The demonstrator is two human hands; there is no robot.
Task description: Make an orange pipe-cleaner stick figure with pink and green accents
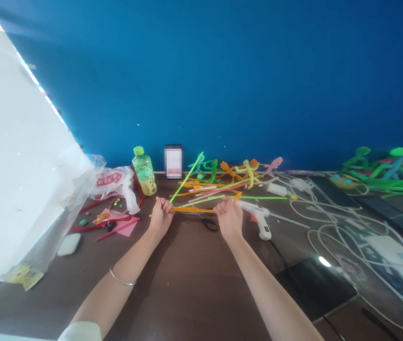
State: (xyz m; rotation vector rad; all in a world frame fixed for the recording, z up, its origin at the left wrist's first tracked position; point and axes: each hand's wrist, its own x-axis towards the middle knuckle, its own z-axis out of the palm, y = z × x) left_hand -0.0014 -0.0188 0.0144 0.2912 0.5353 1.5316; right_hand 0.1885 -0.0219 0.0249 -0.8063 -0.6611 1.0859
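Observation:
An orange pipe cleaner (pixel 192 210) stretches level between my two hands above the dark table. My left hand (pixel 162 214) has its fingers closed round one end. At the other end, my right hand (pixel 229 217) grips it with curled fingers, and a bent orange tip (pixel 238 195) shows above them. A bright green pipe cleaner (pixel 187 177) slants up from beside my left fingers; whether they hold it too, I cannot tell. Black-handled scissors (pixel 209 223) lie under the orange strand. Right of my right hand rests a white glue gun (pixel 263 220).
Pipe-cleaner figures (pixel 247 171) and loose strands lie by the blue wall. A drink bottle (pixel 145 173) stands left of a phone (pixel 173 162). Farther left are a plastic bag (pixel 114 182) and a white case (pixel 69 244). White cables (pixel 315 237) and a black tablet-like slab (pixel 317 286) spread rightward.

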